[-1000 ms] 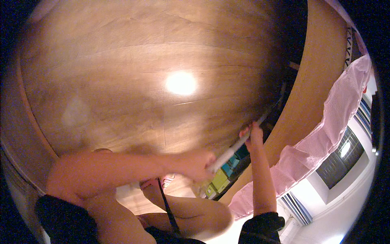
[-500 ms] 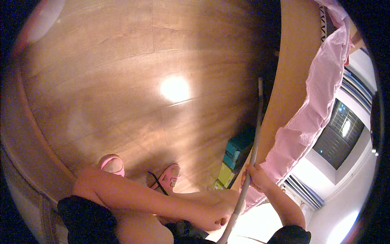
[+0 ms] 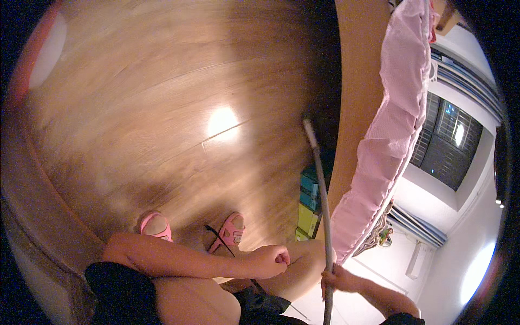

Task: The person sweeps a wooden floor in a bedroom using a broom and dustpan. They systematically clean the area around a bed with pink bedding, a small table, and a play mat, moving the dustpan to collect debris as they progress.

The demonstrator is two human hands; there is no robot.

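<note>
A long grey pole (image 3: 323,208), slightly curved in this view, runs from the lower edge up to its paler tip over the dark gap beside the wooden bed frame. My right hand (image 3: 342,279) is wrapped round its lower part, near the pink bedding. To the left of the pole, my left hand (image 3: 269,261) is closed in a loose fist over my bare leg, apart from the pole. Nothing shows in that fist. The pole's lower end runs out of the picture.
A bed frame (image 3: 360,59) with pink bedding (image 3: 398,70) borders the right side. Blue and yellow-green boxes (image 3: 309,216) stand by its base. Pink sandals (image 3: 234,230) are on my feet, with a black strap (image 3: 219,238) beside one. Wooden floor (image 3: 146,119) spreads ahead.
My left hand has drawn left, away from the pole. The pole's tip has swung left, away from the bed frame, and my right hand sits lower in view. The view has shifted somewhat.
</note>
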